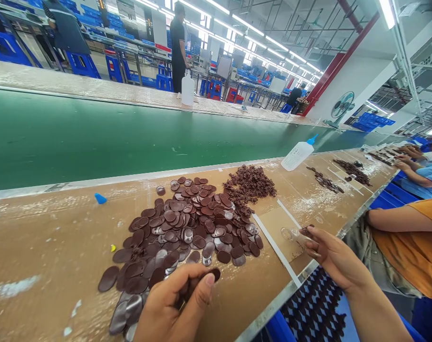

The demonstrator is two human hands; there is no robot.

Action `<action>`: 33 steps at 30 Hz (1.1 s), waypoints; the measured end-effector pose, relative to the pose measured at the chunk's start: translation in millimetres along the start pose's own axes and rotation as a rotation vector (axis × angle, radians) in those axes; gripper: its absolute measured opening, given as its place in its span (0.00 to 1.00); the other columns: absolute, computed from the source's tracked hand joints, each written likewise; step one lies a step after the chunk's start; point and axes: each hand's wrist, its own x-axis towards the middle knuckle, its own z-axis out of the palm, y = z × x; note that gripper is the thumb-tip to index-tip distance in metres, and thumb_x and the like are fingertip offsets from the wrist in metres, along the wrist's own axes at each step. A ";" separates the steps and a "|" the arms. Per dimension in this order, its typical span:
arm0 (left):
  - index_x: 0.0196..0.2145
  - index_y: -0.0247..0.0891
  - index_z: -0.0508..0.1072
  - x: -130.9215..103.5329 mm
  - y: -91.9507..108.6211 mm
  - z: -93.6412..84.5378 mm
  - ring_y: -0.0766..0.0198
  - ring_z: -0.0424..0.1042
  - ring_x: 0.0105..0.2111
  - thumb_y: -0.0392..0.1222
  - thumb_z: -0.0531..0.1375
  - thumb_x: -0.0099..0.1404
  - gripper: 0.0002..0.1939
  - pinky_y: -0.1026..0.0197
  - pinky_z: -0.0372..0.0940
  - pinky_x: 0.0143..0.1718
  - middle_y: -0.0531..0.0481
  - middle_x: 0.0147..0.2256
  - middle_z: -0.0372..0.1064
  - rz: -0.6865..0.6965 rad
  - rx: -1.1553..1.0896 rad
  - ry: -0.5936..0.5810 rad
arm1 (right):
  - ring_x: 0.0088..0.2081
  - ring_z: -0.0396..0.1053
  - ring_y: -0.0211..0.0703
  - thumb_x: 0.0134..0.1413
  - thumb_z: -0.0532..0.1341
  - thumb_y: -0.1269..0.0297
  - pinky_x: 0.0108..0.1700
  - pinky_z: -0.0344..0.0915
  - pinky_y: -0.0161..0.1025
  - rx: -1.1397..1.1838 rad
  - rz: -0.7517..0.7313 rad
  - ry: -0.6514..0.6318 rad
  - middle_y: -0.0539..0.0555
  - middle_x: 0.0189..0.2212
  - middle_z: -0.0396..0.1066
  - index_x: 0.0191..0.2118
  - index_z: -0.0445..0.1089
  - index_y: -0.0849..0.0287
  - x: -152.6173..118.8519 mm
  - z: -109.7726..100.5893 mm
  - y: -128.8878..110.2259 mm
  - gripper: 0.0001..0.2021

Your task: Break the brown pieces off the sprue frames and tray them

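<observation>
My left hand (pixel 178 301) pinches a dark brown oval disc (pixel 215 273) between thumb and fingers, just in front of a heap of similar oval discs (pixel 201 209). To the right, my right hand (pixel 331 256) is closed at the fingertips on a small dark brown piece (pixel 306 230); its exact shape is hard to see. That hand hovers by a board edged with white strips (pixel 276 247). Behind the discs lies a heap of small curly brown pieces (pixel 249 185). Below my right forearm, a blue tray (pixel 348 313) carries rows of dark pieces.
A white squeeze bottle with blue tip (pixel 297 156) lies tilted on the bench (pixel 59 237). A blue cap (pixel 100 198) rests at left. Beyond runs a green conveyor belt (pixel 94 137), with another white bottle (pixel 187 90) behind it. A person in orange (pixel 408 247) sits at right.
</observation>
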 end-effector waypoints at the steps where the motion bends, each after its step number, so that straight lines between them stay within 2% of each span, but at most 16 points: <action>1: 0.33 0.40 0.76 -0.3 0.1 0.6 0.67 0.67 0.21 0.57 0.63 0.62 0.16 0.69 0.61 0.22 0.54 0.22 0.71 -0.027 -0.050 -0.009 | 0.26 0.66 0.36 0.40 0.75 0.63 0.24 0.69 0.29 0.013 -0.022 0.012 0.52 0.32 0.74 0.31 0.78 0.57 -5.8 2.0 -1.8 0.10; 3: 0.35 0.39 0.74 -0.7 1.4 1.5 0.68 0.70 0.23 0.56 0.62 0.64 0.16 0.70 0.62 0.23 0.52 0.26 0.76 -0.082 -0.165 -0.035 | 0.25 0.62 0.35 0.40 0.75 0.61 0.23 0.66 0.28 0.052 -0.077 0.013 0.48 0.27 0.69 0.27 0.76 0.55 -21.5 10.1 -2.7 0.10; 5: 0.36 0.38 0.71 -0.1 3.3 2.0 0.68 0.71 0.24 0.55 0.62 0.65 0.16 0.70 0.63 0.25 0.50 0.28 0.77 -0.127 -0.262 -0.073 | 0.22 0.56 0.35 0.38 0.76 0.58 0.20 0.62 0.29 0.081 -0.104 -0.026 0.46 0.20 0.60 0.24 0.72 0.54 -41.8 23.8 2.8 0.13; 7: 0.37 0.38 0.69 1.3 4.7 2.1 0.68 0.73 0.28 0.55 0.62 0.65 0.17 0.70 0.65 0.28 0.48 0.30 0.78 -0.158 -0.319 -0.093 | 0.20 0.52 0.34 0.35 0.77 0.56 0.18 0.59 0.31 0.086 -0.069 -0.099 0.45 0.18 0.56 0.24 0.73 0.55 -64.3 42.3 15.7 0.15; 10: 0.37 0.38 0.66 3.1 4.7 2.6 0.62 0.78 0.35 0.55 0.64 0.64 0.18 0.67 0.68 0.31 0.42 0.38 0.80 -0.168 -0.391 -0.070 | 0.17 0.53 0.31 0.35 0.77 0.54 0.18 0.57 0.33 0.110 0.081 -0.275 0.48 0.19 0.64 0.31 0.78 0.54 -96.2 78.1 42.6 0.17; 12: 0.37 0.39 0.64 3.4 3.4 3.4 0.59 0.79 0.38 0.55 0.64 0.65 0.18 0.66 0.69 0.33 0.41 0.41 0.80 -0.166 -0.427 -0.057 | 0.14 0.54 0.30 0.37 0.76 0.52 0.18 0.52 0.32 0.161 0.155 -0.421 0.49 0.19 0.67 0.32 0.78 0.54 -113.4 105.5 57.6 0.17; 14: 0.38 0.39 0.64 3.2 1.2 4.3 0.60 0.78 0.37 0.55 0.64 0.65 0.18 0.66 0.68 0.35 0.44 0.37 0.80 -0.141 -0.441 -0.058 | 0.13 0.54 0.29 0.40 0.75 0.50 0.18 0.49 0.31 0.212 0.176 -0.523 0.48 0.16 0.67 0.29 0.76 0.56 -126.2 131.7 66.6 0.16; 16: 0.39 0.39 0.66 2.6 -1.4 4.8 0.65 0.76 0.29 0.57 0.64 0.64 0.19 0.68 0.66 0.32 0.50 0.28 0.77 -0.093 -0.413 -0.055 | 0.13 0.53 0.28 0.42 0.74 0.48 0.19 0.47 0.30 0.243 0.174 -0.564 0.46 0.13 0.63 0.28 0.75 0.57 -135.0 152.6 71.5 0.17; 18: 0.38 0.39 0.67 1.6 -3.9 4.6 0.67 0.70 0.22 0.59 0.63 0.64 0.20 0.68 0.63 0.26 0.54 0.22 0.72 -0.051 -0.332 -0.030 | 0.14 0.51 0.28 0.42 0.74 0.47 0.19 0.47 0.29 0.258 0.155 -0.549 0.44 0.12 0.59 0.30 0.76 0.58 -140.4 166.7 76.1 0.18; 20: 0.35 0.40 0.67 0.3 -5.8 3.9 0.67 0.67 0.19 0.61 0.61 0.64 0.20 0.68 0.60 0.22 0.55 0.20 0.69 -0.038 -0.239 0.009 | 0.16 0.53 0.30 0.42 0.75 0.48 0.19 0.51 0.29 0.255 0.113 -0.500 0.45 0.15 0.62 0.32 0.78 0.58 -144.1 175.1 82.3 0.18; 22: 0.33 0.40 0.66 -1.2 -6.6 3.2 0.67 0.65 0.19 0.61 0.59 0.65 0.20 0.68 0.59 0.21 0.55 0.19 0.68 -0.034 -0.175 0.044 | 0.22 0.61 0.34 0.41 0.75 0.48 0.23 0.60 0.32 0.243 0.025 -0.433 0.51 0.26 0.69 0.31 0.79 0.57 -147.4 180.4 88.6 0.17; 24: 0.33 0.40 0.66 -2.5 -6.4 2.6 0.67 0.65 0.20 0.60 0.58 0.66 0.19 0.68 0.58 0.22 0.54 0.20 0.69 -0.026 -0.140 0.057 | 0.32 0.68 0.42 0.42 0.74 0.48 0.34 0.69 0.36 0.224 -0.079 -0.375 0.55 0.37 0.71 0.30 0.79 0.56 -151.1 184.5 92.8 0.16; 27: 0.34 0.41 0.65 -4.2 -5.4 2.0 0.66 0.66 0.21 0.59 0.56 0.68 0.18 0.68 0.58 0.22 0.53 0.21 0.71 -0.015 -0.100 0.056 | 0.44 0.70 0.49 0.44 0.73 0.48 0.47 0.69 0.39 0.201 -0.180 -0.334 0.55 0.41 0.69 0.28 0.79 0.55 -155.6 189.2 93.6 0.15; 33: 0.35 0.41 0.65 -7.2 -8.2 3.1 0.64 0.71 0.23 0.48 0.56 0.68 0.09 0.67 0.60 0.24 0.52 0.24 0.74 0.084 0.071 0.139 | 0.47 0.68 0.50 0.46 0.72 0.48 0.50 0.67 0.39 0.179 -0.203 -0.321 0.56 0.42 0.69 0.27 0.79 0.54 -154.5 191.0 95.0 0.14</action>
